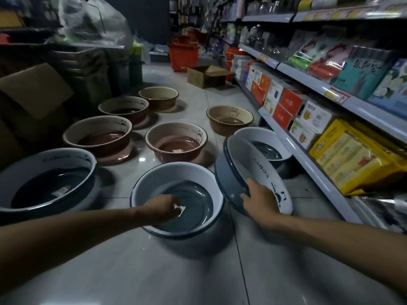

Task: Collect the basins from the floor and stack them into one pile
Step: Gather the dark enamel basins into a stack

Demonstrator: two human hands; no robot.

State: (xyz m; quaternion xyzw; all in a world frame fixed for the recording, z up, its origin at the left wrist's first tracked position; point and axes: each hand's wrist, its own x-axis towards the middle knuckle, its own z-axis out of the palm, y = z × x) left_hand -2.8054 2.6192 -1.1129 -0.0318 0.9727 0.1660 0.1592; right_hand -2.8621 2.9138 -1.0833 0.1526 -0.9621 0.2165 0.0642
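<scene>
Right hand (259,201): gripping the tilted basin (248,159) by its rim.
Left hand (160,206): reaching inside the floor basin (143,183); can't tell its grasp.

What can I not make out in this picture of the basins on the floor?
Head view: fingers of the left hand, hidden by its own back inside the middle basin.
Sticker print: too small, partly under that hand.
Far blue basin: near side hidden by the tilted basin in the right hand.
Left blue basin: cut off by the left edge.

Left hand (161,208) lowered; right hand (261,200) gripping
</scene>
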